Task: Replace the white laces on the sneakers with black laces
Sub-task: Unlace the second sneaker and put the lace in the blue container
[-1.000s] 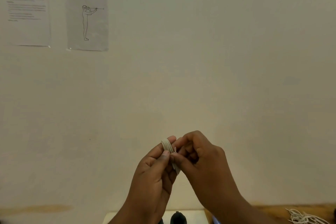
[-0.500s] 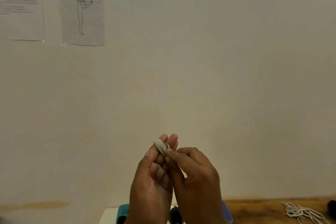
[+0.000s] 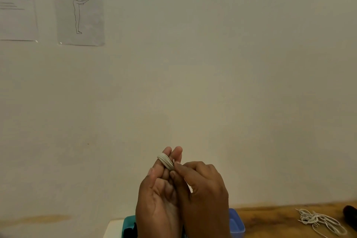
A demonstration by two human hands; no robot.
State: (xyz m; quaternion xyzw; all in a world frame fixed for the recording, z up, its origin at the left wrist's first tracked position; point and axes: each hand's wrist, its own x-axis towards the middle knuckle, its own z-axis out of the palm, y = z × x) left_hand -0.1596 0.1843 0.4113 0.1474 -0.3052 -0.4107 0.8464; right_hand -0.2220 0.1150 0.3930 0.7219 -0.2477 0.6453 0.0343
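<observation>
Now the white lace point(image 3: 165, 162) sits coiled crosswise around the left hand's point(image 3: 156, 195) two extended fingers at lower centre; the right hand point(image 3: 202, 185), touching it, pinches its free end.

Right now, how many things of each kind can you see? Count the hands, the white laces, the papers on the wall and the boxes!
Hands: 2, left hand and right hand
White laces: 2, coil wound on left fingers, loose pile on table
Papers: 2, text sheet and drawing
Boxes: 2, teal box and blue box
Total: 8
</observation>
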